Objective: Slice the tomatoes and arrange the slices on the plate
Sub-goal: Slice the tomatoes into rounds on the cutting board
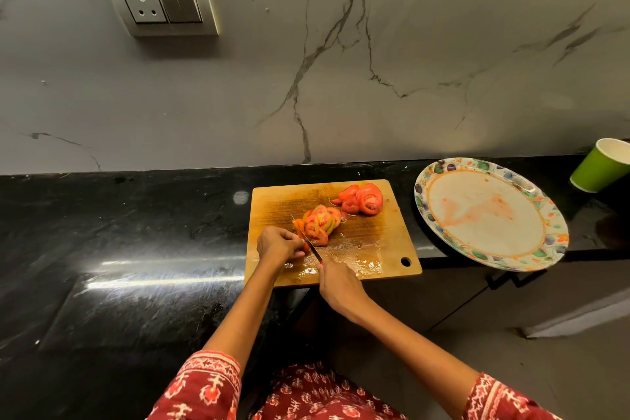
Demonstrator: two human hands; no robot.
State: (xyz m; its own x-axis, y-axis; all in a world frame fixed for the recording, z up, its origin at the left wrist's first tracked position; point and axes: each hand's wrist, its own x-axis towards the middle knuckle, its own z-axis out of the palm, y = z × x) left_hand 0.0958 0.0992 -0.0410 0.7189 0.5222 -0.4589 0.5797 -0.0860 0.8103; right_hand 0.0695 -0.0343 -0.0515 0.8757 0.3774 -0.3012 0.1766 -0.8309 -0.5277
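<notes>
Slicing tomato piece with knife, left hand steadying

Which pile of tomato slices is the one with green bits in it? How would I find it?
Look at the wooden cutting board on the black counter. Two piles of slices lie on it: the pile with green bits is the nearer one, beside the knife. The all-red pile sits farther back, towards the plate.

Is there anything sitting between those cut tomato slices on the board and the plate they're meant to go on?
Nothing visible does. The tomato slices lie on the cutting board, and the plate sits just to its right on the countertop, with only bare counter between. The green cup stands beyond the plate.
</notes>
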